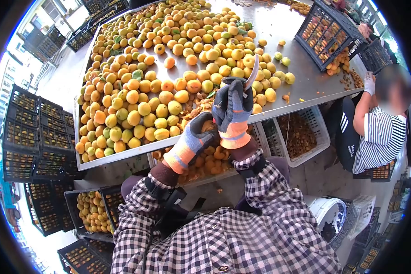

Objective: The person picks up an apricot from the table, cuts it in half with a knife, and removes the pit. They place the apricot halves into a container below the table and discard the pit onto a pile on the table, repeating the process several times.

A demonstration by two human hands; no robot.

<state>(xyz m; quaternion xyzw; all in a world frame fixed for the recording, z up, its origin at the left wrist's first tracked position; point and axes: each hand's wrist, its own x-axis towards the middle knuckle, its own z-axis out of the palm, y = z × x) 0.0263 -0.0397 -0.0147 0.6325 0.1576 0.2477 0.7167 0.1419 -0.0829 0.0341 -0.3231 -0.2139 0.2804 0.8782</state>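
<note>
Both my hands wear grey and orange gloves with dark fingers, close together at the front edge of a metal table. My right hand (233,109) is closed round a curved knife (252,73), its blade pointing up. Just left of it, my left hand (194,139) has its fingers curled round an apricot (208,126), which is mostly hidden. A large pile of yellow-orange apricots (144,108) covers the table's left and middle. Scraps of fruit lie just beyond my hands. Below them, a crate holds orange fruit pieces (213,160).
A white crate (323,139) of brown scraps stands under the table edge. At right, a person in a striped top (383,125) sits near a tipped black crate (326,34). Stacked fruit crates (36,132) stand left; a white bucket (324,208) is at lower right.
</note>
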